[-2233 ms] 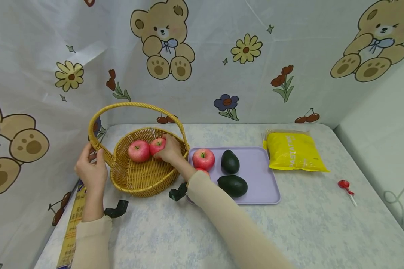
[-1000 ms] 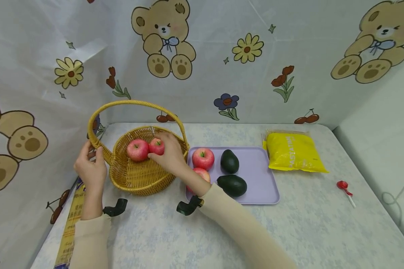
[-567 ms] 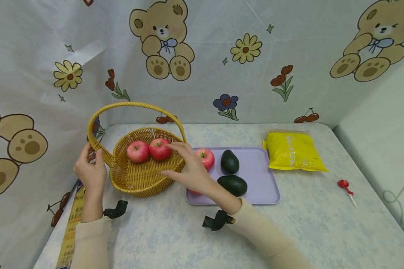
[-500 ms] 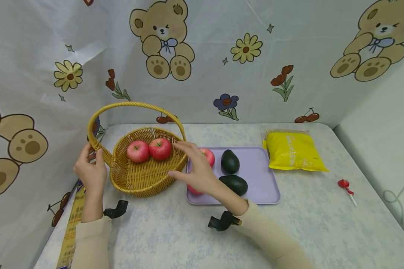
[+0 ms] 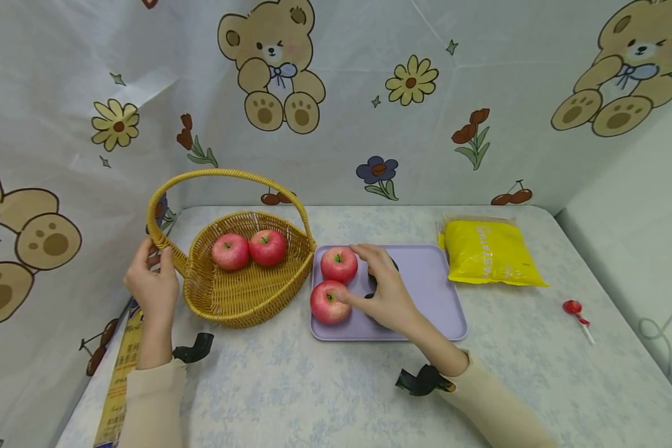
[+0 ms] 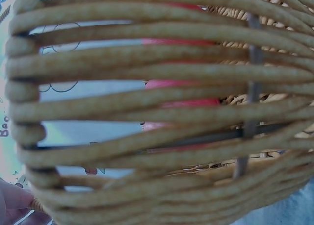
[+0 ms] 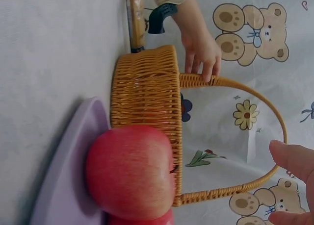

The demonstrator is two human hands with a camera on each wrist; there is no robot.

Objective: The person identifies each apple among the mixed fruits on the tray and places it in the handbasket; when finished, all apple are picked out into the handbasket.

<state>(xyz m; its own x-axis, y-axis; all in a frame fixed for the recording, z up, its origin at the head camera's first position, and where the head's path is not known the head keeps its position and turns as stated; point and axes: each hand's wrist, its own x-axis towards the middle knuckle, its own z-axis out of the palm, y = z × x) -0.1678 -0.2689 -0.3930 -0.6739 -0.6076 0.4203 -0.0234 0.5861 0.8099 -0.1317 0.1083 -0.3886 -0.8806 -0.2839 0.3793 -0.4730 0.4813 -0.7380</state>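
Note:
My left hand grips the foot of the arched handle on a yellow wicker basket. In the basket, a red apple and a second apple sit side by side. Close-up wicker strands fill the left wrist view, red showing through the gaps. My right hand is over the lilac tray, fingers spread and holding nothing. Its thumb overlaps the tray's near apple; its fingertips are beside the far apple. Behind that hand, the dark green avocados are mostly hidden.
A yellow plastic packet lies right of the tray. Farther right is a red lollipop. A long yellow package runs along the left table edge. Bear-printed sheeting hangs behind the table.
My right hand has let go of the right-hand apple in the basket and moved right, over the tray. The tray apples are uncovered; the avocados are now behind the hand. My left hand stays put.

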